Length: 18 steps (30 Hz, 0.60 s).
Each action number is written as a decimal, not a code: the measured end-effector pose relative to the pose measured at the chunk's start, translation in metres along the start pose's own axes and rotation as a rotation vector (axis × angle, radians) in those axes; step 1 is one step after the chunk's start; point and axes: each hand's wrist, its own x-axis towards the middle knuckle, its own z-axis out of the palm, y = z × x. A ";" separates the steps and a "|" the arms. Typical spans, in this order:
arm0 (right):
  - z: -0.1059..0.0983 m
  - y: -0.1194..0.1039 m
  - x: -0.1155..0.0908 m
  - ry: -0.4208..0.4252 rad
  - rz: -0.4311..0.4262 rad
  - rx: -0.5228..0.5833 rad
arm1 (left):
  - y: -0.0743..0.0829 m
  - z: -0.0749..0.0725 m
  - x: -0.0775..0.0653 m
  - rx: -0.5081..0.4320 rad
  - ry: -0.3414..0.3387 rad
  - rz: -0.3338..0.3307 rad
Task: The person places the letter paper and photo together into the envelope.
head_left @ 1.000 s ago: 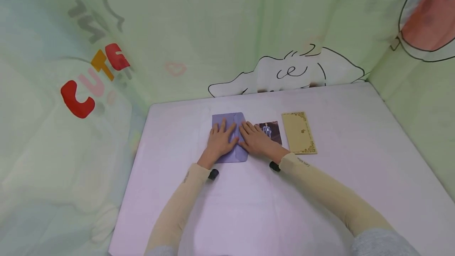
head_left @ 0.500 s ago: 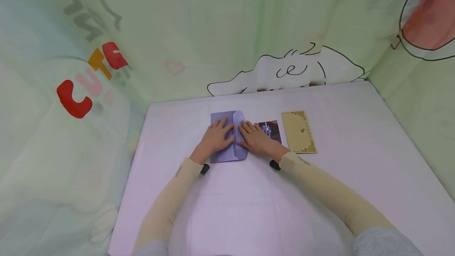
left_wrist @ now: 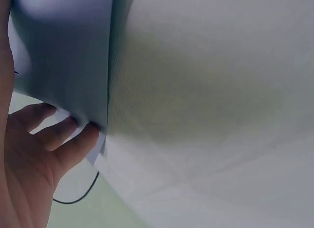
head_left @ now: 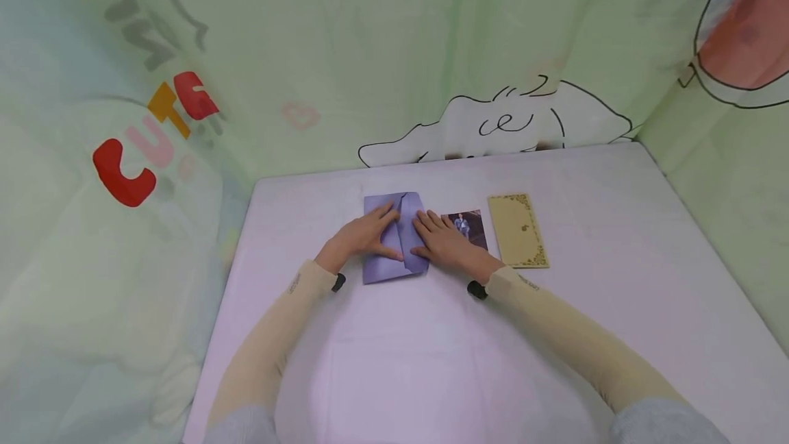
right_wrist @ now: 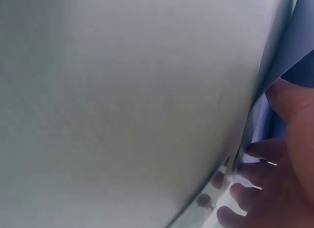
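A purple envelope [head_left: 380,269] lies on the table, its flap [head_left: 414,252] unfolded to the right. My left hand [head_left: 365,233] grips the envelope's pocket from the left, with bent fingers near the upper part of its mouth and the thumb lower down. The pocket's edge bulges up there, and a dark slit shows near the top. In the left wrist view, the fingertips [left_wrist: 92,129] press against the paper's edge. My right hand [head_left: 445,242] rests flat on the flap, fingers extended. Part of a photo [head_left: 473,225] of a person shows beyond it.
To the right of the photo lies a gold card [head_left: 518,231] with an ornate brown border. The pale table [head_left: 394,362] reaches back to a green printed curtain [head_left: 370,53], which also hangs along both sides.
My left hand has drawn back to the left and turned from flat to bent-fingered, and the envelope's pocket has risen along its mouth. The right hand stays on the flap.
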 end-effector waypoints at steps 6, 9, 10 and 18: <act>0.002 0.008 -0.003 0.038 -0.019 0.047 | 0.004 0.005 0.001 0.028 0.037 0.005; -0.001 0.016 -0.008 0.064 0.002 0.056 | 0.006 0.004 0.003 0.052 0.041 0.007; -0.002 0.019 -0.010 0.073 0.010 0.056 | 0.006 0.004 0.003 0.057 0.038 0.005; -0.010 0.039 -0.029 0.078 0.081 0.125 | 0.008 0.006 0.003 0.045 0.011 -0.028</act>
